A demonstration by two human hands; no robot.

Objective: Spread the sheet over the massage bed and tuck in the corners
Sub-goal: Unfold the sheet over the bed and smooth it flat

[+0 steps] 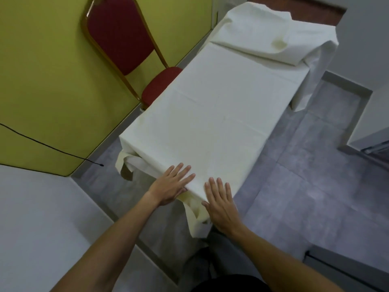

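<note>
- My left hand (171,185) and right hand (221,202): both flat, fingers spread, gripping nothing, pressing the sheet (210,114) at the near corner.
- Step: smoothing before the tuck; loose flap (194,216) hangs below.
- Next: fold it under the massage bed (303,98).
- Far-left corner (124,163) also loose.

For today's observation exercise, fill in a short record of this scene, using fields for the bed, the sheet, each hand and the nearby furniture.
bed: massage bed, covered by the sheet
sheet: white sheet spread along the top; near corners hang loose
far end: sheet lies bunched over a raised bump
left hand: left hand flat, fingers spread, on the near edge
right hand: right hand flat on the near corner
furniture: red chair beside the bed, by the yellow wall
</note>
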